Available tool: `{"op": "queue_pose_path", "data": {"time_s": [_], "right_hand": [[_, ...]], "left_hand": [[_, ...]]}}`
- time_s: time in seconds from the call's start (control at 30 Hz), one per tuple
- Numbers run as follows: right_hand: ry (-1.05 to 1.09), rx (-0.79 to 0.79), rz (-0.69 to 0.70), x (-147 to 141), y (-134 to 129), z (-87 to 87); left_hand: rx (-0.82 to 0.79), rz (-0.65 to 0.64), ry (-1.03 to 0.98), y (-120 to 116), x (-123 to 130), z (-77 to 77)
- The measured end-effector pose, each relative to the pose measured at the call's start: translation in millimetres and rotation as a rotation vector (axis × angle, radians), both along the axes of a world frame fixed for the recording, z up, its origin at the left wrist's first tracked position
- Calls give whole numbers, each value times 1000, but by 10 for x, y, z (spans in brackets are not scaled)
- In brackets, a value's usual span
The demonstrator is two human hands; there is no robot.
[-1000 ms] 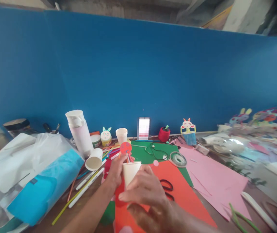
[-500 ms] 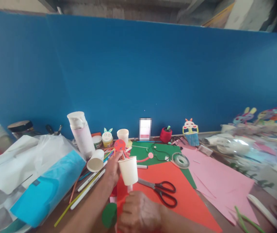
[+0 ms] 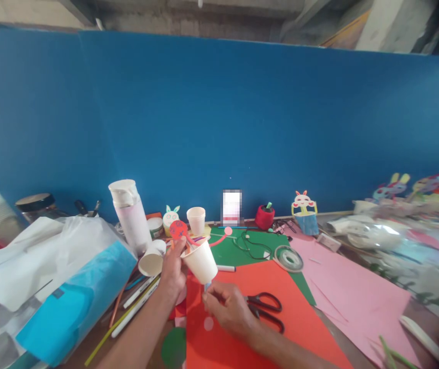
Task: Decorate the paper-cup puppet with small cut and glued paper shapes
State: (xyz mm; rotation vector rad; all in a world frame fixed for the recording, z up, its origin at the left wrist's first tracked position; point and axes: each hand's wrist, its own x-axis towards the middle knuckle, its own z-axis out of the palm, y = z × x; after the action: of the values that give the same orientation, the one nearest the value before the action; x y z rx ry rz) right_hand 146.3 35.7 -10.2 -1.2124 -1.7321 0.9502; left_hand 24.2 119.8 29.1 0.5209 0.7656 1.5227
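A white paper cup (image 3: pixel 201 262) hangs tilted above the red paper sheet (image 3: pixel 273 292), its mouth toward the upper left. At its rim, my left hand (image 3: pixel 173 266) pinches the lower edge of a red paper disc (image 3: pixel 179 229) with a face drawn on it. A pink pipe cleaner (image 3: pixel 219 241) bends out from the cup's mouth, ending in a pink paper circle (image 3: pixel 228 231). Under the cup's base, my right hand (image 3: pixel 229 305) is closed on a short pale stick (image 3: pixel 207 287). The black-handled scissors (image 3: pixel 267 302) lie just right of that hand, their blades mostly hidden behind it.
Clear tape (image 3: pixel 288 258) rests on green paper (image 3: pixel 223 252), beside pink sheets (image 3: pixel 350 277). Markers (image 3: pixel 134 310), a tipped cup (image 3: pixel 152 260) and a white flask (image 3: pixel 130 215) are at left, near a blue-and-white bag (image 3: pixel 81 300). A blue partition (image 3: pixel 219 113) stands behind.
The cup has tilted further, with its mouth and the red disc shifting left. My right hand has moved up and turned from a fist below the stick to a fingertip grip.
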Motion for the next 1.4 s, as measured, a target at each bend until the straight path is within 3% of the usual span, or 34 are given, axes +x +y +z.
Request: {"op": "queue_pose_path", "data": {"time_s": [0.1,0.27,0.37,0.5,0.53,0.67,0.83,1.1,1.4], "right_hand": [[-100,69,40,-13,-45,9],[-247,348,100,-13,-110,84],[-85,264,76,26,-61,124],[338,71,-206,126,122,181],[414,35,-224,152,171,196],[654,-146,-187,210,269,236],[727,-371,-202,181,229,221],[651,-110,-276,196,314,140],[642,-108,-299,219,322,146]], "left_hand": [[-2,24,19,0,-8,-18],[-2,26,-8,5,-31,-10],[-46,47,-48,24,-42,17],[-109,18,-44,32,-10,-17],[-95,5,-26,26,8,-37],[-17,-82,58,-12,74,-113],[-25,-83,105,-28,80,-149],[-8,-172,160,-6,81,-237],[39,-248,221,-74,104,-144]]}}
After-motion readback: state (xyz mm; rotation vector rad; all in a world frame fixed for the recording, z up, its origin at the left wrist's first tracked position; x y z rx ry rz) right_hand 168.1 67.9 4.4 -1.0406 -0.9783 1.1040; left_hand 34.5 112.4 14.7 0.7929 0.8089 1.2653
